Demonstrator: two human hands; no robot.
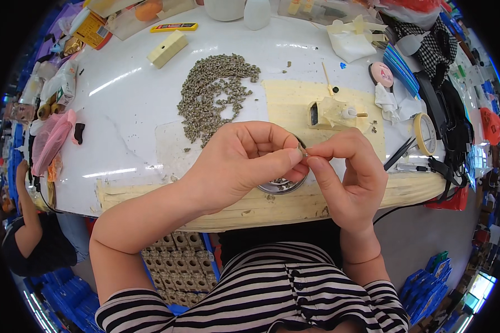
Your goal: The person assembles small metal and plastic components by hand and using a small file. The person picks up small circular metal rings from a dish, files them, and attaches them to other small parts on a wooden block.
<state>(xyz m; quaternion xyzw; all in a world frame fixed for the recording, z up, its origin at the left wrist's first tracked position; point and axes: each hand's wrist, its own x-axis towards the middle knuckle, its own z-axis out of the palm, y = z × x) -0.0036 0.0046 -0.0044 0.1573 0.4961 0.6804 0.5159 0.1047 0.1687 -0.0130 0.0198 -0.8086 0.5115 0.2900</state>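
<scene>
My left hand (244, 161) and my right hand (347, 175) meet at the fingertips over a round metal dish (280, 187). Both are closed in a pinch. Between them shows a tiny metal part (304, 154), too small to name more exactly. The dish is largely hidden under my hands, with small metal pieces visible inside it. Beyond my left hand, many small metal parts (205, 94) lie in a curved heap on the white table. Past my right hand stands a tape-wrapped block (333, 114) with a small white-and-wooden peg on it.
Tape covers the table's front edge (150, 194). At right lie black tweezers (400, 152), a tape roll (425, 134) and a pink round case (381, 74). A cream block (168, 49) sits at the back. On the left, another person's arm (28, 205) shows beside a pink mesh item (51, 141).
</scene>
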